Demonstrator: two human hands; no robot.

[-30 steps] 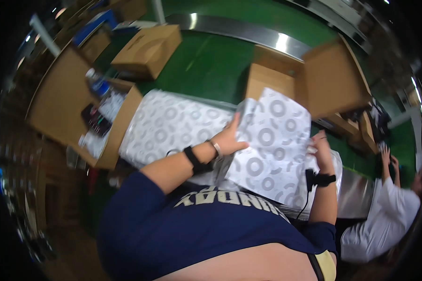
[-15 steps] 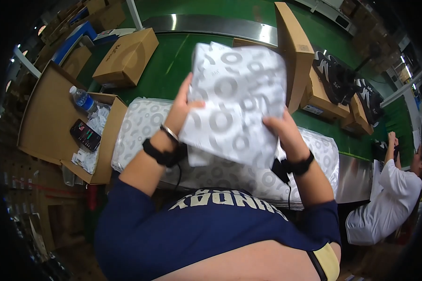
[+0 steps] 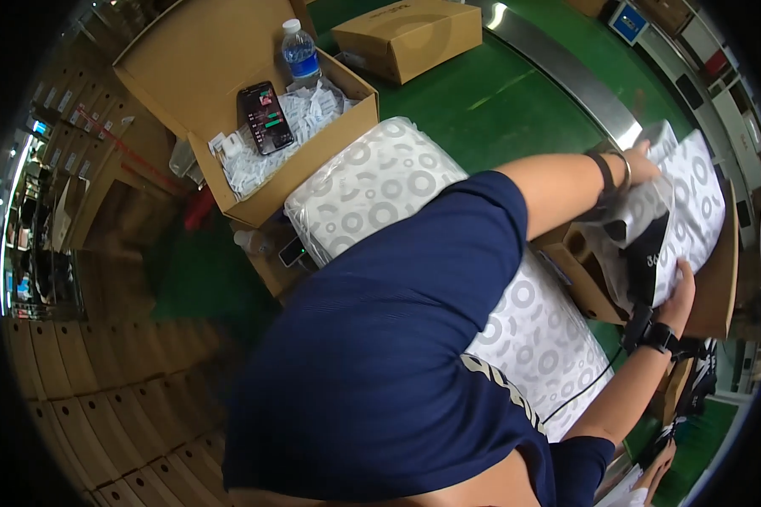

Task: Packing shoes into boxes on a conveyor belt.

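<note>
At the right, both my hands are on white wrapping paper with grey rings, folded and standing up over an open brown shoebox. My left hand grips the paper near its far edge; its fingers are partly hidden. My right hand holds the near edge, thumb up against the sheet. Between the paper folds a black shoe with a white mark shows in part. The rest of it is covered.
A plastic-covered stack of patterned paper lies before me. Beyond it, an open carton holds paper scraps, a phone and a water bottle. A closed shoebox stands farther back. Another person's hand shows lower right.
My hands have carried the paper from above the stack to the open shoebox at the right. My body and the view have turned right.
</note>
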